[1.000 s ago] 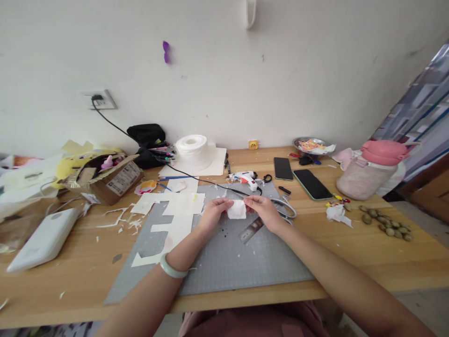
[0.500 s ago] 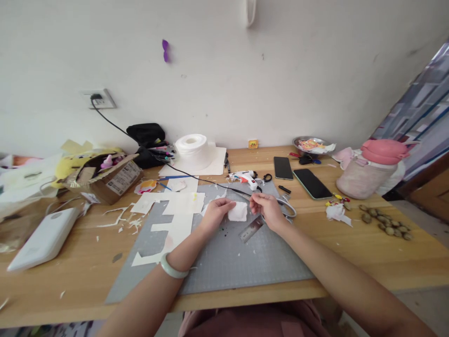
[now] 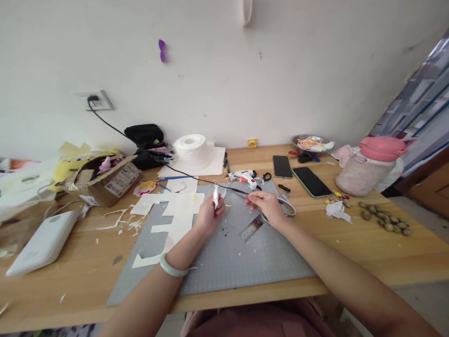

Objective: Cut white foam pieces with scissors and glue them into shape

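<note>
Above the grey cutting mat (image 3: 245, 262), my left hand (image 3: 209, 213) is closed on a small white piece (image 3: 215, 195), which stands edge-on between the fingers. To its right, my right hand (image 3: 264, 206) has its thumb and fingers pinched together; what they hold, if anything, is too small to make out. A metal ruler (image 3: 251, 228) lies on the mat just below my right hand. Cut white paper (image 3: 180, 222) is spread over the mat's left part. A white glue gun (image 3: 247, 178) rests behind my hands.
White roll (image 3: 191, 150) and black pouch (image 3: 144, 135) are at the back. An open cardboard box (image 3: 112, 180) and white power bank (image 3: 45, 241) lie left. Two phones (image 3: 282, 166), a metal bowl (image 3: 310, 143), a pink-lidded jug (image 3: 368, 168) and several round brown objects (image 3: 386, 219) are right.
My left hand has turned upright, tipping the white piece from flat, face-on to edge-on. My right hand has shifted slightly left, its fingers drawn together. The view has moved a little.
</note>
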A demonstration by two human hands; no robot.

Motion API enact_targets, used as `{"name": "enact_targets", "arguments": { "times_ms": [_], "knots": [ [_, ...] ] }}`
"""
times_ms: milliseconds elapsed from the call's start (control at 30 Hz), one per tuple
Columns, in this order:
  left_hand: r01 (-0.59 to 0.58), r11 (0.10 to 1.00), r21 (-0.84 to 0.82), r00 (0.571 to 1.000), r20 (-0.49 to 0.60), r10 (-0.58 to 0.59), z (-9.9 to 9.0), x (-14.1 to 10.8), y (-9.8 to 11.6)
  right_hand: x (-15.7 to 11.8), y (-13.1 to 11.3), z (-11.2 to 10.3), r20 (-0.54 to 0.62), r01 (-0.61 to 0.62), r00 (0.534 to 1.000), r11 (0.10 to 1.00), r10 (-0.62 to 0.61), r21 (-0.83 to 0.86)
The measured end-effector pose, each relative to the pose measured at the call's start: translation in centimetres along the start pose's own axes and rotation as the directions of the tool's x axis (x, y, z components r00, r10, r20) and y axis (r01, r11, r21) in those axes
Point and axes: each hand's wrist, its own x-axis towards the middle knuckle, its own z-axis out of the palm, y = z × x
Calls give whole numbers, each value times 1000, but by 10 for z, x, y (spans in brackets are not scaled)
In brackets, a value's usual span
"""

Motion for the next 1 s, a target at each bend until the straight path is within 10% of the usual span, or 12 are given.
{"name": "enact_targets", "arguments": {
  "times_ms": [200,433,700,900,1000],
  "knots": [
    [96,964,-249,995,3,-99,-3,2,14,-6,-2,4,136,-56,988,995,67,-82],
    [-168,984,-52,927,-348,140,-13,13,34,-9,-1,3,196,-34,979,993,56,-115],
    [-259,882,393,920,-177,349,-22,14,37,-7,2,1,193,48,981,967,1,-249],
    [-279,367,887,854,54,517,-42,17,54,-10,2,5,192,62,981,938,5,-342],
    [-336,355,872,904,194,381,-51,21,51,-11,3,6,159,74,987,909,-9,-409]
  ]
}}
